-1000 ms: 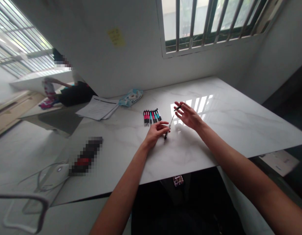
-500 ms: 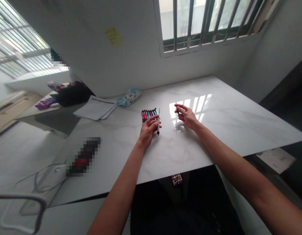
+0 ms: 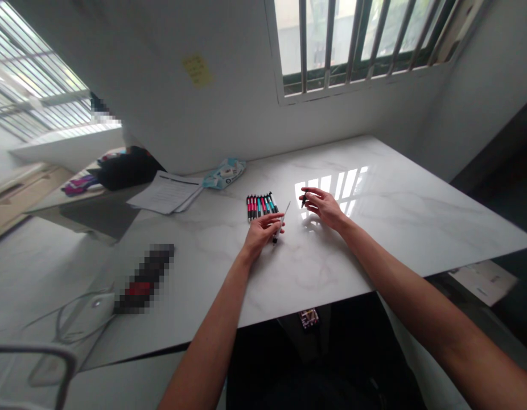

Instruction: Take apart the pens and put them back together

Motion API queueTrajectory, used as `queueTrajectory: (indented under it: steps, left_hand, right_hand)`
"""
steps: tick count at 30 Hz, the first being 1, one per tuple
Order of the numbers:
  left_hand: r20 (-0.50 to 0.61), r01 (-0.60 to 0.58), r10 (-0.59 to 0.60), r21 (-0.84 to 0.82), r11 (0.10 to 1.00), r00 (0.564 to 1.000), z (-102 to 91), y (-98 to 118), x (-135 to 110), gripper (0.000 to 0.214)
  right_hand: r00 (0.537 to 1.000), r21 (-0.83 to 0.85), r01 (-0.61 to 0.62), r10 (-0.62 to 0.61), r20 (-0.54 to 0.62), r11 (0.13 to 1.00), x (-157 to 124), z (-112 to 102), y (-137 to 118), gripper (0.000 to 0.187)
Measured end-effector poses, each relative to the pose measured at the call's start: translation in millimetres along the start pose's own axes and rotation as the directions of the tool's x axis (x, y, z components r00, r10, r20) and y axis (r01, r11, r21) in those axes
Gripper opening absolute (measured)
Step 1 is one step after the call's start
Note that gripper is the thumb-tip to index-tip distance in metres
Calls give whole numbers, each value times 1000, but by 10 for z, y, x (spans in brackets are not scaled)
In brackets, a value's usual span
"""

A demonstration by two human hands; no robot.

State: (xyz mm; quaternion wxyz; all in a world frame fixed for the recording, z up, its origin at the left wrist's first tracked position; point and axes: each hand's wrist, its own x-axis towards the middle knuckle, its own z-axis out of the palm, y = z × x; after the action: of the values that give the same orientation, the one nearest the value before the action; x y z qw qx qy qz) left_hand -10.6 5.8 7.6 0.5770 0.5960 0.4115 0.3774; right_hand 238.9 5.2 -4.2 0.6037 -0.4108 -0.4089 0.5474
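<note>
My left hand (image 3: 260, 233) is closed round a white pen body (image 3: 279, 229) with a black end. A thin refill (image 3: 288, 206) sticks out of its upper end, which leans to the right. In my right hand (image 3: 324, 207), held a little above the table, the fingers pinch a small black pen part (image 3: 305, 198), likely the grip section. Just beyond my left hand lies a row of several pens (image 3: 259, 206), red and teal with black ends, side by side. My left fingers hide the near ends of some of them.
A blue-and-white soft packet (image 3: 225, 173) and printed sheets (image 3: 165, 191) lie at the back left of the white marbled table (image 3: 315, 273). A blurred-out dark object (image 3: 146, 279) is on the left. Below the front edge shows a patterned item (image 3: 309, 319).
The white pen body has tilted, its refill end now pointing up and right. The black part in my right hand has turned and shifted slightly left. Both hands stay apart.
</note>
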Motion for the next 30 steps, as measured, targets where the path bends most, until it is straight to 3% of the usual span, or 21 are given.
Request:
queueTrajectory:
  steps: [6,11,15,21,30]
  left_hand:
    - [26,-24,23,32,999,999,3,-11,-5,52]
    - [29,-39,38,39,998,999,14,6,-8,49]
    - [31,-44,42,74,996,999,15,6,-7,48]
    - [35,-49,46,99,994,998,16,10,-14,45]
    - [45,-59,54,118,991,997,20,21,-24,42]
  right_hand:
    - [991,-137,47,-63,-120,989,23,-25,9,49]
    - [992,-215,125,-130,-6,969,27,-33,22,46]
    - [981,-147,194,-192,24,970,34,-25,15,48]
    - [988,-57,148,-145,49,987,0,1,-39,47]
    - [982,-73,144,-134,137,987,-49,52,-27,45]
